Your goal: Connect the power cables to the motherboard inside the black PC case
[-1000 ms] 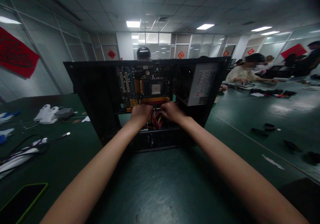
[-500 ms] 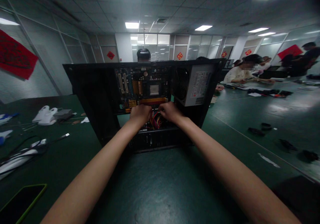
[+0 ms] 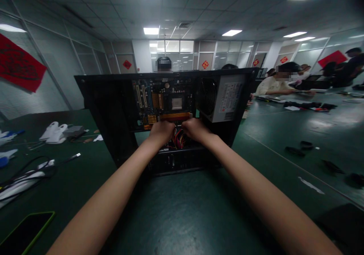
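- Phone (image 3: pixel 24 234): flat on the table (image 3: pixel 184 217), well in front of the computer case (image 3: pixel 108 107), off to its left.
- Your left hand (image 3: pixel 162 131) and right hand (image 3: pixel 195 129): inside the case opening, knuckles up, fingers curled out of sight. You cannot tell whether they clasp anything.
- Coloured wires (image 3: pixel 178 138): between your hands, touching both.
- Motherboard (image 3: pixel 163 101): on the case's back wall, just above your hands.
- Power supply (image 3: pixel 224 99): case's upper right.

Dim room, wide-angle warp

Light from ceiling panels (image 3: pixel 151 30) overhead; cool, greenish cast. Glare sheen on table (image 3: pixel 327 122) at right. Shadow fills case interior (image 3: pixel 113 110). Edges bend strongly; near foreground soft, slightly blurred.
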{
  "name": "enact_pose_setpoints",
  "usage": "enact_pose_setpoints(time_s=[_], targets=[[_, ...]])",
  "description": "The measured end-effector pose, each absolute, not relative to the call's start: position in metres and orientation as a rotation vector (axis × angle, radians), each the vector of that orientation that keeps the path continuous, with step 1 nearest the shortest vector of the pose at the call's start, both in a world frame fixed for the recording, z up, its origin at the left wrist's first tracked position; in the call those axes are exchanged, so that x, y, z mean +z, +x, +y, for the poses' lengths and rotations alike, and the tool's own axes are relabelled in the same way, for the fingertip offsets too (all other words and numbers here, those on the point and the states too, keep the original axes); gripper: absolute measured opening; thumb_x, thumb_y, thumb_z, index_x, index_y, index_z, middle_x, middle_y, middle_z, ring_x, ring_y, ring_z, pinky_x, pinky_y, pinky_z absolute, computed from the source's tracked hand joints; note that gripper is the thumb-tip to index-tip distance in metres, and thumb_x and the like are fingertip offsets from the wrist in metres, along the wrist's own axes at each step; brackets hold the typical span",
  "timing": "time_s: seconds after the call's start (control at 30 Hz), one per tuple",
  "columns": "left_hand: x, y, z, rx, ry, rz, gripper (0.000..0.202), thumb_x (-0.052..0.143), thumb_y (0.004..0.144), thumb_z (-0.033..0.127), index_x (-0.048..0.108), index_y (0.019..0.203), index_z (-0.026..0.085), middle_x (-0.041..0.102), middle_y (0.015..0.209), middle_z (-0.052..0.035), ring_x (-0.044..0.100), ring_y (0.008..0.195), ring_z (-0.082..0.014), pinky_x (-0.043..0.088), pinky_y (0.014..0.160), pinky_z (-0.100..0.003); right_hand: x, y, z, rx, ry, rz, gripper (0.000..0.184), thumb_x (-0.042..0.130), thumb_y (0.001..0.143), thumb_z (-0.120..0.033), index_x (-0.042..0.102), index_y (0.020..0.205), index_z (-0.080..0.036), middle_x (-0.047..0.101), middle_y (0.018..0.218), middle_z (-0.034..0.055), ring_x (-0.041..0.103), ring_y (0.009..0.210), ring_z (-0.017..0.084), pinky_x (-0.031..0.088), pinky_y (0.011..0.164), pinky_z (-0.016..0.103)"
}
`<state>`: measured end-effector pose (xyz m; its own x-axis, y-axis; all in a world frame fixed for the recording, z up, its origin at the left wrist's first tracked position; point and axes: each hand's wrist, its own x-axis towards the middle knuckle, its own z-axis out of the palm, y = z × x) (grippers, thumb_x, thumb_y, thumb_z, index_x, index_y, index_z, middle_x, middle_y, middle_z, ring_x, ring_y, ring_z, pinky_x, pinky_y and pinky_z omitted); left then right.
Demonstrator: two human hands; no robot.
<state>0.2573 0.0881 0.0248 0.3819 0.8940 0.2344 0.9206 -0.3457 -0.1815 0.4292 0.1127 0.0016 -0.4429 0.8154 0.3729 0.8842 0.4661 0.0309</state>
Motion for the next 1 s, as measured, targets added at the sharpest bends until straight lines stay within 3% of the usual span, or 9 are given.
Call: enact_pose_setpoints(time_s=[0.5, 0.77, 1.0], targets=[[0.0218, 0.258, 0.0908, -0.249, -2.36, -1.591, 0.04, 0.038, 0.098, 0.033, 0.074, 0.111, 0.021, 0.073, 0.105, -0.0162, 0.069, 0.102, -0.0358, 0.053, 0.082, -0.044, 0.0015, 0.4271, 0.1089, -0.316, -1.411, -2.365, 0.028, 0.05, 0.096, -0.026, 0.075, 0.098, -0.017, 0.076, 0.098, 0.0135, 0.069, 0.092, 0.025, 0.044, 0.075, 0.03], [0.0204, 0.254, 0.0917, -0.235, -2.387, -1.538, 0.036, 0.042, 0.096, 0.03, 0.075, 0.11, 0.025, 0.075, 0.102, -0.0142, 0.071, 0.099, -0.035, 0.054, 0.079, -0.043, -0.0037, 0.429, 0.115, -0.191, -1.346, -2.349, 0.027, 0.052, 0.095, -0.025, 0.076, 0.105, -0.019, 0.077, 0.103, 0.0089, 0.07, 0.095, 0.021, 0.043, 0.074, 0.026], [0.0199, 0.2588, 0.0934, -0.255, -2.319, -1.56, 0.036, 0.043, 0.096, 0.029, 0.075, 0.109, 0.02, 0.074, 0.1, -0.0168, 0.071, 0.097, -0.0369, 0.055, 0.077, -0.045, 0.0034, 0.4246, 0.113, -0.264, -1.453, -2.345, 0.027, 0.05, 0.095, -0.019, 0.076, 0.093, -0.016, 0.076, 0.098, 0.0133, 0.069, 0.093, 0.024, 0.044, 0.075, 0.028]])
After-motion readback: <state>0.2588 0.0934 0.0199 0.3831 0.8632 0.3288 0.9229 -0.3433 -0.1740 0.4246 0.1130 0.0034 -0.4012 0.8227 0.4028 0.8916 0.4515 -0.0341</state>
